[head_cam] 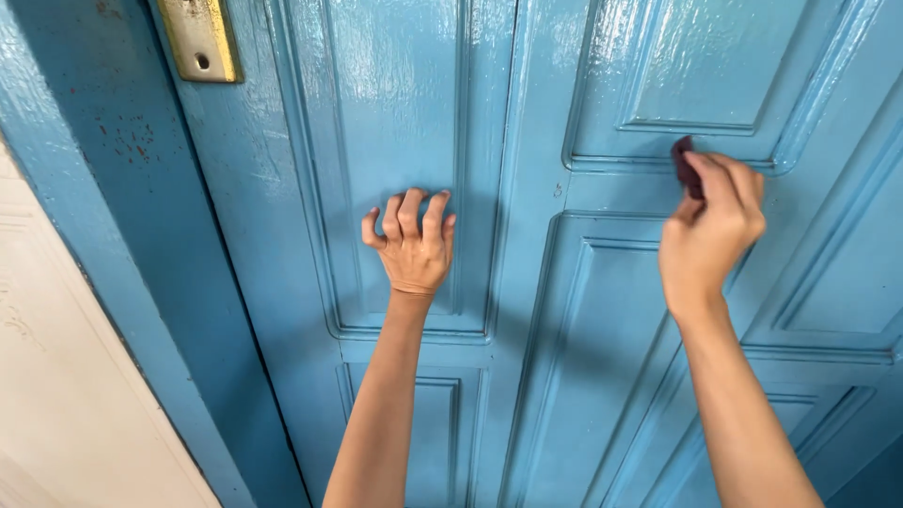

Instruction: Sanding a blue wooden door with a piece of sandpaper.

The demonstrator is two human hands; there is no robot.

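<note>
- Glossy blue-painted panelled wooden door [527, 310] filled nearly the whole view; taken as the landmark for all positions below.
- Left hand [414, 246] rested against the door's left vertical panel, about mid-height in the view. Fingers were spread and curled claw-like, tips pressed to the paint. It held nothing; grip open.
- Right hand [710, 235] was raised at the door's right side, over the horizontal rail between the upper right panel and the one below it.
- Small dark maroon pad-like piece [686, 166], flat and roughly rectangular, was pinched between the right thumb and fingertips. Material could not be told. Grip closed on it.
- The piece's upper end touched, or sat just at, the moulded lower edge of the door's upper right panel; exact contact could not be told.
- Both forearms came up from the bottom edge of the view, well apart, bare.
- Brass-coloured metal plate [199, 38] with a small hole sat at the door's upper left edge, well above the left hand.
- Blue-painted door frame [103, 207] ran along the door's left side, its paint chipped with reddish specks near the top.
- Pale cream wall [66, 404] lay left of that frame.
</note>
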